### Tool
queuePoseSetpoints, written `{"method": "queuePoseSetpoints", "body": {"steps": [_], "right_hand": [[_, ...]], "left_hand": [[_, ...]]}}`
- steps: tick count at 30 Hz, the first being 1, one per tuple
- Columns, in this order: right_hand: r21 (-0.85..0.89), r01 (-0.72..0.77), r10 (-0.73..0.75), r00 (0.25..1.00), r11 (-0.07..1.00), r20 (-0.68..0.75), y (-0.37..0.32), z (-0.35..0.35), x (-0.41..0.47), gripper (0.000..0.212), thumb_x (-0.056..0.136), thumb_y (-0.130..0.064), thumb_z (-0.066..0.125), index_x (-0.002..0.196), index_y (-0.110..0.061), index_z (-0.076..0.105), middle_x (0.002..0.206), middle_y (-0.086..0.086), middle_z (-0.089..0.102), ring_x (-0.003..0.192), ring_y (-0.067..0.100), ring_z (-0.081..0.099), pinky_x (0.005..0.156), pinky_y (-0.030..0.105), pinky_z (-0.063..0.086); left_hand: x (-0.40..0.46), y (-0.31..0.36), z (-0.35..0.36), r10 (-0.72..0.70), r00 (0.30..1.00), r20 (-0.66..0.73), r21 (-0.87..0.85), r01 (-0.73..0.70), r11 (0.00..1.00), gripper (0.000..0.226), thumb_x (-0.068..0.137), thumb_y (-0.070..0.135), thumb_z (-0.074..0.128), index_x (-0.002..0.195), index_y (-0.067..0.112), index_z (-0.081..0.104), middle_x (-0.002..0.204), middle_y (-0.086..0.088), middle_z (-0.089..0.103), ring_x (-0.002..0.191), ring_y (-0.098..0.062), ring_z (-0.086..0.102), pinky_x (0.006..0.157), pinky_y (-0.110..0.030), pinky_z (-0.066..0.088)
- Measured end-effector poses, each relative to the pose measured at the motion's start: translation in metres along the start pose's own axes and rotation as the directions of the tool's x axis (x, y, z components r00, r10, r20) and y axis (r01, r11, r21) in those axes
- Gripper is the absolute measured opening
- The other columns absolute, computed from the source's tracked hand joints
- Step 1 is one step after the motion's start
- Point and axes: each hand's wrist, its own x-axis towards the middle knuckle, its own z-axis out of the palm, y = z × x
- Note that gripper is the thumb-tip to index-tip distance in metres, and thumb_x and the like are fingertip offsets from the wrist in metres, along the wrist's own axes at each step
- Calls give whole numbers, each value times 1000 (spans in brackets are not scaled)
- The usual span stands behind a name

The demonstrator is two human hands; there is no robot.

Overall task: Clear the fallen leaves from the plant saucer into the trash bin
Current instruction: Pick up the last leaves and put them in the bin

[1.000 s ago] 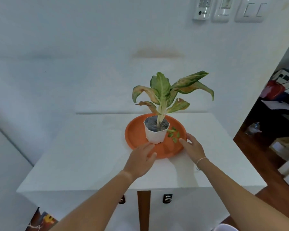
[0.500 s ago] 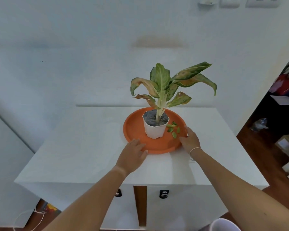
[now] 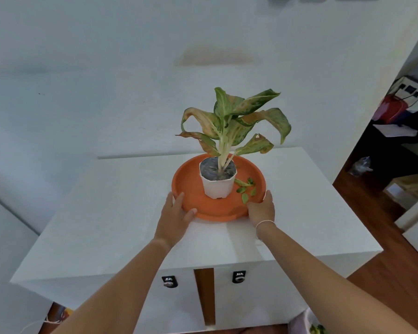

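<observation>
Gripping the orange saucer (image 3: 193, 189) rim, left hand (image 3: 176, 214) and right hand (image 3: 261, 209), each grip curled on the near edge. Worktop (image 3: 106, 213) white. Fallen leaves (image 3: 245, 189) lie right of the pot (image 3: 217, 182). Lift level, slow; tall plant (image 3: 229, 124) could tip.

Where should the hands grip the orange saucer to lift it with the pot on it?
Best guess: the saucer by its raised rim, at opposite near-left and near-right points, coming in low from the sides. The rim is the only lip to hook. The pot stands upright mid-saucer, so a balanced two-sided hold keeps it level. The left hand and right hand are already placed there.
</observation>
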Motion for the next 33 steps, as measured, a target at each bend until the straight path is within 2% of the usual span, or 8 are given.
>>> {"method": "queuePoseSetpoints", "body": {"steps": [5, 9, 12, 15, 18, 21, 26, 33], "right_hand": [[91, -94, 94, 996, 991, 5, 7, 17, -19, 56, 90, -19, 52, 142, -19, 30, 119, 7, 57, 103, 28, 57, 89, 39, 50], [204, -134, 120, 989, 970, 81, 12, 25, -33, 70, 87, -8, 54, 145, -26, 20, 96, 0, 57, 72, 21, 60, 55, 27, 54], [187, -124, 111, 991, 974, 80, 13, 17, -33, 65, 86, -17, 56, 143, -24, 25, 100, 8, 64, 63, 19, 59, 46, 23, 51], [42, -27, 27, 1000, 999, 10, 9, 3, -20, 54, 86, -21, 55, 137, -18, 38, 115, 10, 54, 81, 25, 61, 67, 37, 57], [-211, 143, -143, 990, 967, 16, 4, -9, 0, 47, 90, -22, 49, 136, -18, 44, 123, 10, 44, 99, 28, 57, 86, 38, 50], [-465, 310, -280, 951, 829, 134, 1, -17, 22, 46, 93, -23, 44, 139, -18, 44, 134, 9, 40, 113, 28, 51, 95, 36, 45], [-781, 492, -279, 868, 384, 410, -11, -19, 56, 48, 97, -27, 35, 145, -27, 32, 154, -7, 27, 136, 28, 29, 104, 41, 36], [-831, 522, -163, 852, 191, 498, -30, -3, 85, 53, 98, -38, 28, 149, -28, 19, 159, -11, 14, 148, 25, 0, 116, 53, 11]], "left_hand": [[3, 14, 10, -272, 945, -181, -281, 215, 935, 68, 90, 28, 56, 146, 8, 21, 145, -18, 35, 132, -33, 38, 106, -42, 36], [3, 19, 18, -260, 952, -161, -349, 191, 917, 69, 86, 15, 56, 146, 10, 21, 139, -16, 42, 125, -33, 45, 105, -45, 42], [8, 14, 10, -232, 960, -157, -300, 178, 937, 62, 86, 11, 54, 142, 8, 28, 132, -18, 49, 117, -34, 50, 100, -45, 45], [13, 8, 1, -186, 975, -124, -233, 153, 960, 58, 86, 12, 54, 140, 6, 32, 127, -18, 53, 113, -34, 53, 96, -43, 46], [14, 1, -2, -130, 986, -100, -159, 113, 981, 57, 90, 20, 53, 141, 6, 31, 129, -18, 53, 114, -34, 53, 99, -45, 45], [10, -2, -1, -104, 991, -79, -141, 92, 986, 62, 93, 29, 51, 144, 7, 25, 131, -19, 52, 117, -35, 51, 101, -47, 44], [5, -7, 1, -53, 999, 7, -190, 54, 980, 75, 89, 39, 56, 147, 13, 17, 134, -13, 50, 117, -29, 52, 101, -43, 46], [5, -16, 6, -39, 998, 43, -233, 48, 971, 97, 77, 47, 69, 150, 18, 12, 149, -2, 32, 134, -19, 36, 106, -30, 34]]}}
